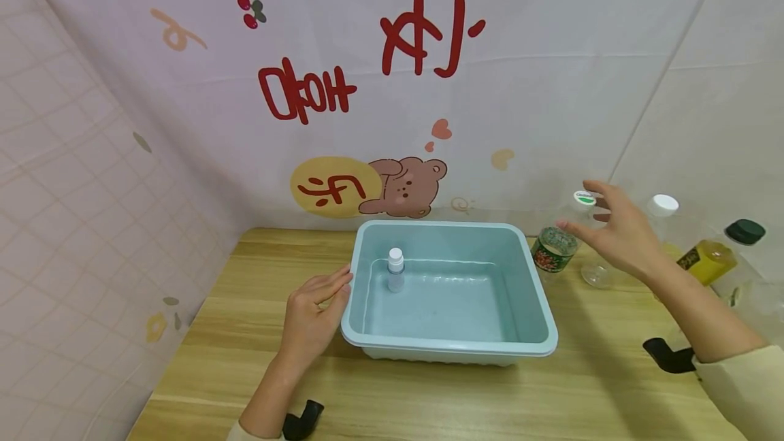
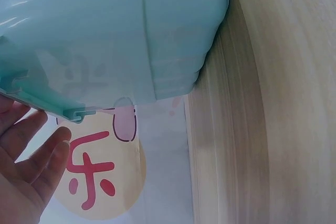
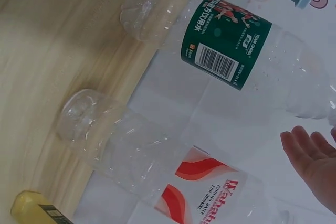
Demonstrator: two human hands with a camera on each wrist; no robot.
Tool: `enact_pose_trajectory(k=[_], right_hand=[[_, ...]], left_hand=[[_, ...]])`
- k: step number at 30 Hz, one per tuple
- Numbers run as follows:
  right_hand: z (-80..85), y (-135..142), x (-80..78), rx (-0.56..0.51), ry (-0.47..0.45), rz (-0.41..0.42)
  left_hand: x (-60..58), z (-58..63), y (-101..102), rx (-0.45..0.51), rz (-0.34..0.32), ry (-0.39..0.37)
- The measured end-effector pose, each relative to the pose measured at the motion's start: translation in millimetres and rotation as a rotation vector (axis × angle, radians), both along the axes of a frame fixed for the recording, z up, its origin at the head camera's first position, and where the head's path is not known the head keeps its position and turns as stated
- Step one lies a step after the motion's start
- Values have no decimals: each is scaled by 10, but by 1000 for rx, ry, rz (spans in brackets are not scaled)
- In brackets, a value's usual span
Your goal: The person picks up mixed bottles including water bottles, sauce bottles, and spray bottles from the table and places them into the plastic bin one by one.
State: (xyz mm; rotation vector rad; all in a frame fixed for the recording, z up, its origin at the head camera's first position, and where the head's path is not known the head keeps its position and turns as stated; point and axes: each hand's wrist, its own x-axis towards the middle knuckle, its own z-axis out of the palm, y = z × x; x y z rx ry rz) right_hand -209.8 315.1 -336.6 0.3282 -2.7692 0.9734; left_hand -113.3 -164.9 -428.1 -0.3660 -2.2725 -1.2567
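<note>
Green-label bottle stands upright on the tabletop, just right of the blue basin and near the wall cloth; long axis vertical, cap up. Key relation, as I judge it: bottle neck to right hand. Right hand is clearly the nearer one; bottle sits ahead of it and a bit to its left, while the left hand is across the basin. Right hand pose: arm stretched forward from the lower right, thumb and fingers spread apart, cap showing between them in the head view. Nothing seems held; right wrist view shows a gap between fingertips and bottle shoulder, but the cap is out of that frame, so contact there I can't tell. Left hand: fingers mostly straight, resting against the basin's left rim, not wrapped round it. Hands well apart, basin between them. Small white-capped bottle stands inside the basin, toward its left side. Right of the green-label one: clear bottle with red-and-white label, then yellow bottle with dark cap. Clear bottle is close behind the right hand, so a knock looks possible.
</note>
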Motion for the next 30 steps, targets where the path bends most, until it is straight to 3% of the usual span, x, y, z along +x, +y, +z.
enact_pose_trajectory(k=[7,18,30], right_hand=[[-37,49,-8,-29,-64,-36],[-73,85,-17,-82,-20,-34],[-69,100,-17,-73,7,-55]], left_hand=[[-5,-8,2,0,6,-3],[-1,-15,-1,4,6,4],[2,-8,3,4,5,-28]])
